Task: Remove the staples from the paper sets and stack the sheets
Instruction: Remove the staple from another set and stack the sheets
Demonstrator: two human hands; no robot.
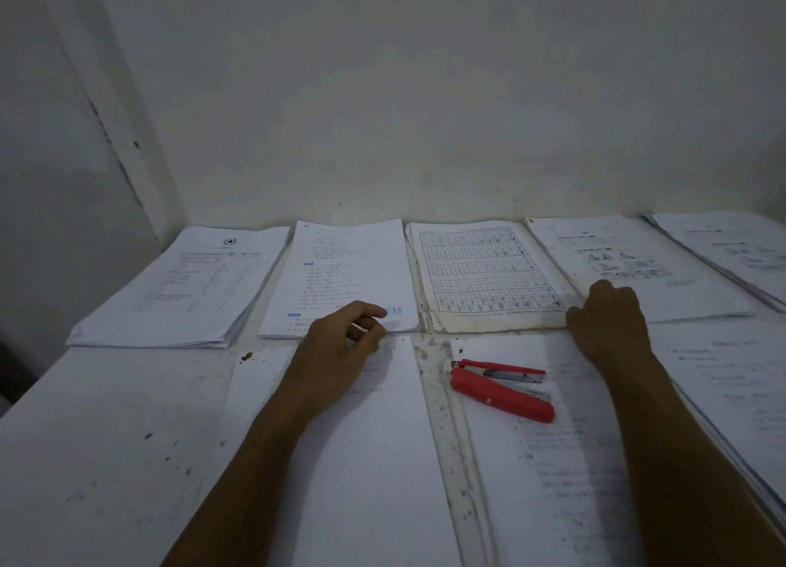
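Observation:
Several paper stacks lie in a row along the wall. My left hand rests at the near edge of the second stack, fingers curled, thumb and fingertips close together at its lower corner; whether they pinch a sheet is unclear. My right hand lies palm down between the grid-printed stack and the fourth stack, fingers hidden. A red stapler sits unheld on the near right sheet. Under my left forearm lies a near sheet.
A stack with a star emblem sits far left. More paper stacks lie at the far right and along the right edge. The white table is speckled with dirt. The wall stands right behind the stacks.

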